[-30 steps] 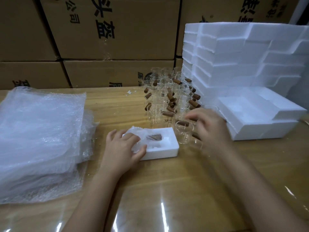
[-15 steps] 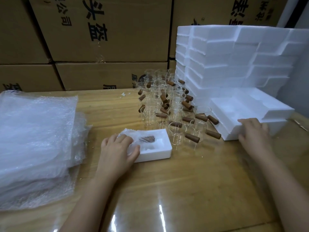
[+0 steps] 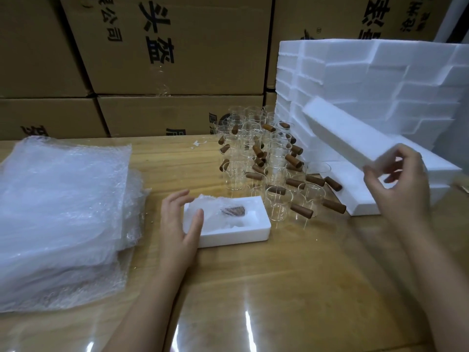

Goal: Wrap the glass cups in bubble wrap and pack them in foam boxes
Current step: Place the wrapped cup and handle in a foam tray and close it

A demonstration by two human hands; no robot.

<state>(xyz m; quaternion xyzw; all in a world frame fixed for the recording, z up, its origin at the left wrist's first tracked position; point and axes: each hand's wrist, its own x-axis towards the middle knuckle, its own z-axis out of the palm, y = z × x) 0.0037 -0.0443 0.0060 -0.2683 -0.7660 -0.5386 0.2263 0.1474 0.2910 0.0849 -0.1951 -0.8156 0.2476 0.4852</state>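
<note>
Stacked cardboard cartons (image 3: 177, 47) with printed characters form the backdrop behind a glossy wooden desk (image 3: 279, 288). On the desk's left side lies a thick pile of bubble wrap sheets (image 3: 63, 212). At centre stands a cluster of glass cups (image 3: 264, 158) with brown wooden handles, upright and close together. Just in front of them sits an open foam box (image 3: 228, 235); a bubble-wrapped cup (image 3: 225, 212) lies in its recess, the brown handle visible through the wrap. Left hand (image 3: 180, 224) rests against the box's left end, fingers loosely spread, thumb on the rim, gripping nothing firmly. Right hand (image 3: 398, 184) is raised above the desk, fingers closed on the near end of a long foam piece (image 3: 347, 133), which is tilted in the air. Behind it stands a tall stack of foam boxes (image 3: 380, 80), with further foam trays (image 3: 360, 196) on the desk below.
</note>
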